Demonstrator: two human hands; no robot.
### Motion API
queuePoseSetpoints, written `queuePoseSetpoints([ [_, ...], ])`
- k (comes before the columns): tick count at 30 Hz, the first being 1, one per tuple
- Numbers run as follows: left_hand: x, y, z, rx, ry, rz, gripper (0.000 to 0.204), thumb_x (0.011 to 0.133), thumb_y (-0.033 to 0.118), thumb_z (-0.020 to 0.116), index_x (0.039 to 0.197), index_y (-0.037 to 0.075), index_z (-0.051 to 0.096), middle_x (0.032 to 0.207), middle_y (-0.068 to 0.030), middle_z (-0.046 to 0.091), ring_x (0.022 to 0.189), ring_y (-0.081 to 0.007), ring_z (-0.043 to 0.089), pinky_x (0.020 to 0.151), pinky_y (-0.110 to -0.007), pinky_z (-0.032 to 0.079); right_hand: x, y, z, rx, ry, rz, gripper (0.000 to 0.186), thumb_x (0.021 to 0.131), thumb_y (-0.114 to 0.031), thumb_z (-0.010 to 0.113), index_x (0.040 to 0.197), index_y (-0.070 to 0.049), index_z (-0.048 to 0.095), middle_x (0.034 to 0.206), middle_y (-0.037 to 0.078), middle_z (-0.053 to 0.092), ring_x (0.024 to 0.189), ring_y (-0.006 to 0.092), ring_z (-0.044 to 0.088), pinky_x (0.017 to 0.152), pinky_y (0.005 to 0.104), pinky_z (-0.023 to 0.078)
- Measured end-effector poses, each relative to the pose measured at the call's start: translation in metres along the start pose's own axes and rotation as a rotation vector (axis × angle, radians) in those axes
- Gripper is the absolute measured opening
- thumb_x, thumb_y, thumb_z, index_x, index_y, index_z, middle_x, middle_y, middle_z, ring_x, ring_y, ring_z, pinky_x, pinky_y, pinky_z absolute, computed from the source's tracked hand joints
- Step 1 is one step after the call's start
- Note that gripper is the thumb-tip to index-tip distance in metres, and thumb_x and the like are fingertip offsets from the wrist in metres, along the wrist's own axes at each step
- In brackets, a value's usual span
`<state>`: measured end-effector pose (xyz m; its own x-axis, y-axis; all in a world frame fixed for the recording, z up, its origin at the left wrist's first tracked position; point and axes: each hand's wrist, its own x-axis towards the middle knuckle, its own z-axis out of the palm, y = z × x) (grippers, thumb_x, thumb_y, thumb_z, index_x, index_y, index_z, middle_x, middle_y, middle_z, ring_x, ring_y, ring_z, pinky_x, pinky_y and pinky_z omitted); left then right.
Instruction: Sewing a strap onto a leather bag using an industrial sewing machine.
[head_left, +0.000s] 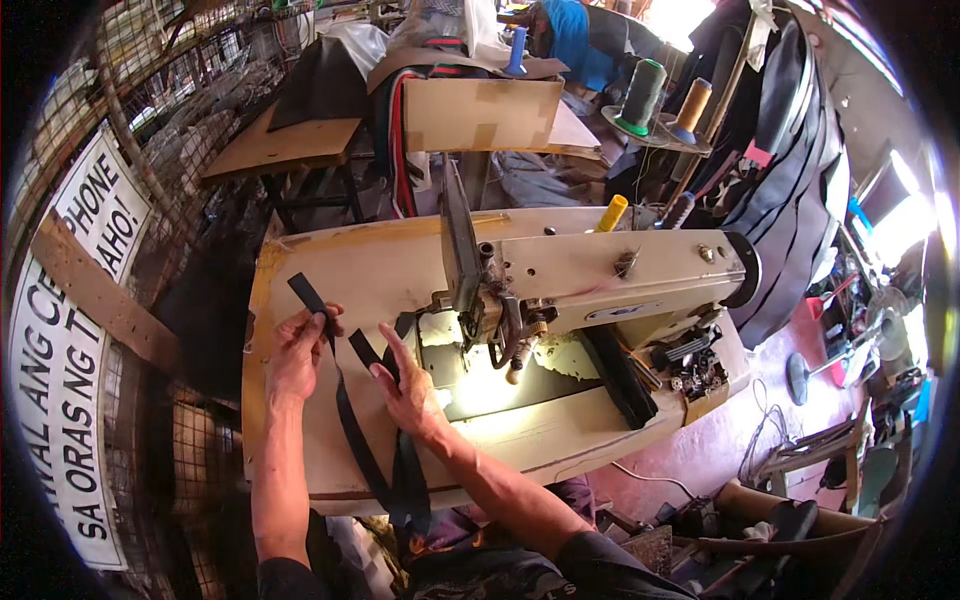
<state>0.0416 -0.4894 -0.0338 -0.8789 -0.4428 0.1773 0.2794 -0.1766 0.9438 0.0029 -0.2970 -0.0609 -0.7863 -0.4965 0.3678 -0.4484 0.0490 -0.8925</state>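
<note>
The left hand (298, 350) pinches one end of a black strap (352, 420) just left of the sewing machine (600, 275), the strap's tip sticking up past the fingers toward the far edge of the table (340, 255). The right hand (408, 385) lies nearer the machine's needle area, fingers stretched flat and pressing another stretch of strap onto the tabletop. From both hands the strap runs away from the machine and hangs in a loop over the table's near edge.
</note>
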Motion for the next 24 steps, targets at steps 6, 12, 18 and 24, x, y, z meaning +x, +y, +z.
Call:
queuePoseSetpoints([
  [6, 0.002, 0.002, -0.007, -0.089, -0.012, -0.275, 0.020, 0.103, 0.018, 0.053, 0.104, 0.001, 0.064, 0.103, -0.0129, 0.069, 0.087, -0.0222, 0.069, 0.077, -0.035, 0.057, -0.001, -0.003, -0.005, 0.096, -0.024, 0.134, 0.055, 0.100, -0.017, 0.057, 0.151, -0.011, 0.037, 0.139, 0.026, 0.053, 0.128, 0.0448, 0.053, 0.104, 0.0443, 0.044],
  [12, 0.005, -0.008, -0.008, -0.250, -0.042, -0.560, 0.026, 0.104, 0.025, 0.047, 0.095, 0.005, 0.061, 0.121, -0.0198, 0.066, 0.104, -0.0298, 0.068, 0.091, -0.046, 0.055, -0.004, -0.003, -0.002, -0.204, -0.081, -0.216, 0.045, 0.095, -0.001, 0.053, 0.138, -0.012, 0.052, 0.130, 0.022, 0.057, 0.110, 0.0442, 0.059, 0.087, 0.0488, 0.052],
  [18, 0.003, 0.001, -0.007, -0.373, -0.145, -0.251, 0.026, 0.105, 0.021, 0.048, 0.095, 0.000, 0.061, 0.130, -0.0252, 0.060, 0.110, -0.0346, 0.066, 0.090, -0.047, 0.057, -0.004, -0.006, -0.001, -0.185, -0.110, -0.060, 0.041, 0.096, -0.002, 0.053, 0.136, -0.012, 0.053, 0.113, 0.020, 0.059, 0.098, 0.0421, 0.062, 0.081, 0.0465, 0.053],
  [24, 0.003, 0.006, -0.002, -0.376, -0.128, -0.214, 0.025, 0.105, 0.019, 0.049, 0.096, 0.000, 0.062, 0.127, -0.0233, 0.061, 0.109, -0.0332, 0.067, 0.087, -0.043, 0.057, -0.003, -0.003, 0.001, -0.206, -0.093, -0.092, 0.043, 0.095, -0.001, 0.055, 0.137, -0.009, 0.052, 0.113, 0.020, 0.060, 0.098, 0.0409, 0.063, 0.083, 0.0448, 0.054],
])
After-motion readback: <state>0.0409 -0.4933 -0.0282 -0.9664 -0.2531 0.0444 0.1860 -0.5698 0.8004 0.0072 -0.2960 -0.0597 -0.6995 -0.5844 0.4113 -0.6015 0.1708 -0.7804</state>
